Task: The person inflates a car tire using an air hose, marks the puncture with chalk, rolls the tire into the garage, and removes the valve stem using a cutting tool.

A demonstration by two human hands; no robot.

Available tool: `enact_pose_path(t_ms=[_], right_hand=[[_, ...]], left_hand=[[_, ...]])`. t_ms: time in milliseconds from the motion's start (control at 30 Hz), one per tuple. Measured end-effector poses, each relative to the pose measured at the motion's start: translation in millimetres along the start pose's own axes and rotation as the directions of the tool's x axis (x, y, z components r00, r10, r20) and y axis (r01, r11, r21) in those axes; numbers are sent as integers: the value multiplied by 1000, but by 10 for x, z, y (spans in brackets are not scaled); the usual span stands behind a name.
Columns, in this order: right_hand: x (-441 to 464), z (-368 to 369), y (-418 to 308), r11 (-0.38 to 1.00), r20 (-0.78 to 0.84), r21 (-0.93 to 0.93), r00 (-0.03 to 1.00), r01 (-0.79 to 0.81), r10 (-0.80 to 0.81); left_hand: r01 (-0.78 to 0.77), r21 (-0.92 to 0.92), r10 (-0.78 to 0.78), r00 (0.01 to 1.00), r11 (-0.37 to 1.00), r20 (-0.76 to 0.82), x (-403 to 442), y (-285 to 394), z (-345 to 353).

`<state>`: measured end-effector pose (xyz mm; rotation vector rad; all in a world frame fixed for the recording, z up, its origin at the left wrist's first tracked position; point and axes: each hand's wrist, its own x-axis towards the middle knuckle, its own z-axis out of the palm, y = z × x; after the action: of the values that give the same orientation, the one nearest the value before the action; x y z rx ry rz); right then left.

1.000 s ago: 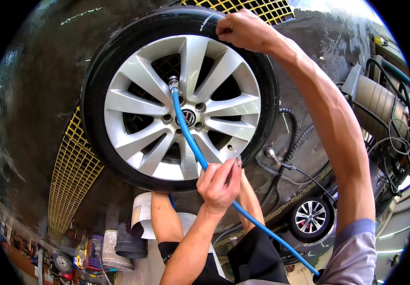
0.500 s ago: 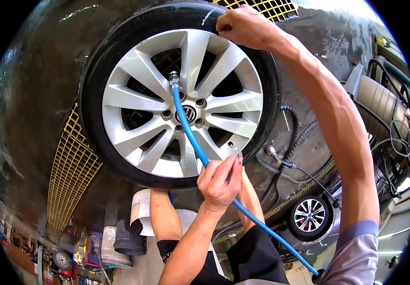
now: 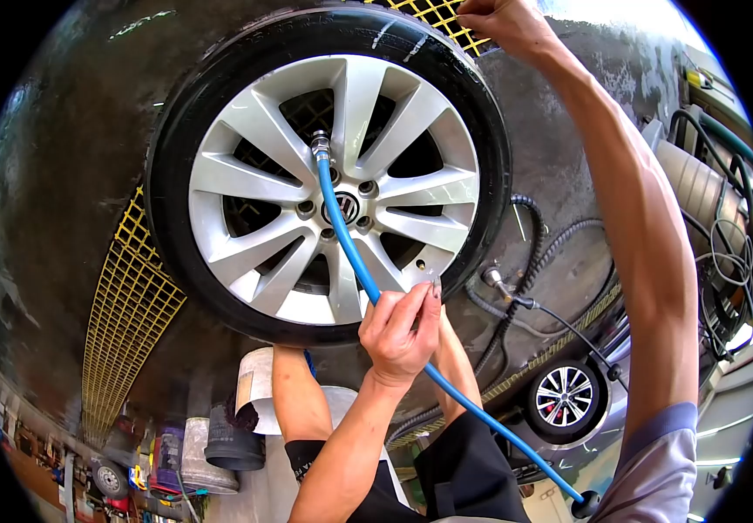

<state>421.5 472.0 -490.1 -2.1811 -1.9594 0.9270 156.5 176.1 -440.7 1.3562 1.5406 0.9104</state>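
A tire with a silver spoked wheel (image 3: 359, 109) stands upright in front of my legs, with a round badge at its hub. My left hand (image 3: 400, 337) is closed around a blue hose (image 3: 346, 240) near the wheel's lower rim. The hose's metal fitting (image 3: 321, 146) lies over a gap between spokes. My right hand (image 3: 500, 22) is above the tire's upper right edge, fingers pinched and partly cut off by the frame's top; whatever they hold, if anything, is too small to make out. Two pale marks show on the tire's top sidewall.
Yellow grating (image 3: 128, 322) runs along the dark floor at left. Black ribbed hoses and a metal fitting (image 3: 493, 277) lie at right. Beyond them are another wheel (image 3: 563, 397) and a reel with cables (image 3: 699, 187). Buckets (image 3: 235, 443) stand at lower left.
My right hand has moved up and right, off the tire's sidewall, uncovering a second pale mark there. My left hand stays closed on the blue hose.
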Motion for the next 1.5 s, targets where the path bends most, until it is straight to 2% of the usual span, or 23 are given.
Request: enact_pose_path(t_ms=[33, 100, 167, 233, 267, 367, 500, 567, 633, 700, 767, 800, 900, 967, 1067, 1100, 1167, 1200, 1267, 1367, 1400, 1433, 1500], right_hand=[[14, 75, -23, 994, -63, -16, 993, 104, -104], [38, 123, -147, 991, -14, 80, 995, 104, -104], [55, 182, -324, 988, 36, 151, 998, 38, -44], [118, 302, -408, 975, -6, 161, 988, 154, -155], [142, 324, -441, 987, 18, 91, 990, 136, -138], [158, 384, -513, 946, -49, 54, 947, 321, -318], [233, 417, -473, 933, -15, -18, 933, 360, -360], [247, 420, -421, 932, 0, -49, 934, 358, -358], [196, 383, -388, 964, 26, -57, 966, 259, -258], [104, 403, -285, 961, 2, -44, 962, 272, -272], [59, 505, -118, 952, -93, -130, 952, 278, -291], [13, 450, -132, 963, -35, -150, 973, 222, -230], [-183, 438, -177, 987, -26, -76, 989, 141, -144], [-308, 490, -188, 980, -79, -109, 982, 164, -173], [-433, 624, -138, 941, -166, -171, 932, 293, -321], [-454, 667, -125, 928, -148, -231, 932, 292, -330], [-530, 704, -66, 905, -33, -251, 931, 344, -363], [-609, 691, -102, 905, -34, -251, 931, 343, -363], [-758, 642, -186, 966, -201, -116, 947, 233, -252], [-755, 607, -142, 992, -423, -54, 897, 118, -130], [-723, 621, -152, 995, -453, 38, 889, 95, -67], [-679, 629, -159, 995, -452, 40, 890, 96, -68], [-582, 650, -222, 992, -442, -81, 889, 97, -123]], left_hand=[[-3, 1, 3, 1000, 1000, -1, 5, 0, -7], [-7, 4, 7, 1000, 1000, 2, 10, 3, 1], [-2, 2, 2, 1000, 1000, 2, 6, 0, 8], [6, 2, -6, 1000, 1000, 2, -14, -6, 3], [5, 2, -5, 1000, 1000, 1, -22, -15, 9], [-8, 2, 8, 1000, 1000, -6, -15, -20, 18], [-4, 2, 4, 1000, 1000, -12, -16, -24, 15], [-5, 5, 5, 1000, 1000, -16, -21, -33, 18], [-5, 4, 5, 1000, 1000, -16, -28, -22, 9], [11, 9, -11, 1000, 1000, -10, -16, -13, -1], [2, 8, -2, 1000, 1000, -14, -6, -19, 5], [-7, 7, 7, 1000, 1000, -17, -6, -21, 3], [-19, 7, 19, 1000, 1000, -12, 4, -13, 5], [-16, -5, 16, 1000, 1000, -12, 16, -5, 13], [-8, -16, 8, 1000, 1000, 0, 0, -2, -7], [-5, -20, 5, 1000, 1000, 5, 1, -8, -6], [-6, -29, 5, 1000, 1000, -4, -12, -24, 2], [-3, -36, 3, 1000, 999, -11, -19, -31, -6], [-3, -48, 2, 1000, 999, -17, -20, -41, -10], [0, -45, -1, 1000, 999, -20, -25, -27, -48], [-3, -43, 3, 1000, 999, -16, -21, -14, -56], [-3, -41, 2, 1000, 999, -17, -21, -7, -58], [10, -49, -10, 1000, 999, -5, -28, -1, -66]])
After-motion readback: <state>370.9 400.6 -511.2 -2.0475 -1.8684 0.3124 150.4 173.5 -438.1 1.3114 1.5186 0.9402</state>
